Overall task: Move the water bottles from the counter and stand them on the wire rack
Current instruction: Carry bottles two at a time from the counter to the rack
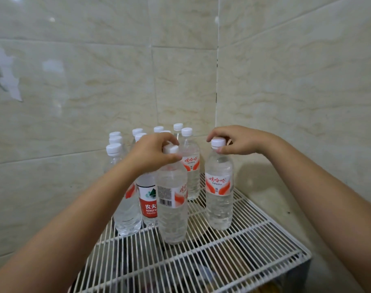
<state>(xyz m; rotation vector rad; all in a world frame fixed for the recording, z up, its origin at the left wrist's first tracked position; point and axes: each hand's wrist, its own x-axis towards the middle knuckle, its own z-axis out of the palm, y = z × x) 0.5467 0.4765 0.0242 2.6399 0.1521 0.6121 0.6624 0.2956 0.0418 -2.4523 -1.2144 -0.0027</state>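
A white wire rack (233, 248) stands in a tiled corner. Several clear water bottles with white caps stand upright on its far part. My left hand (153, 153) grips the cap end of a front bottle (173, 208) with an orange and white label, its base on the wires. My right hand (241, 140) pinches the neck and cap of another bottle (219, 199), upright on the rack to the right. One bottle with a red label (148, 204) stands just left of the front one. The counter is out of view.
Cream tiled walls (286, 81) close the rack in at the back and right. The rack's near half (180, 271) holds bare wires, with dark items dimly visible underneath. A torn paper patch (4, 79) sticks to the left wall.
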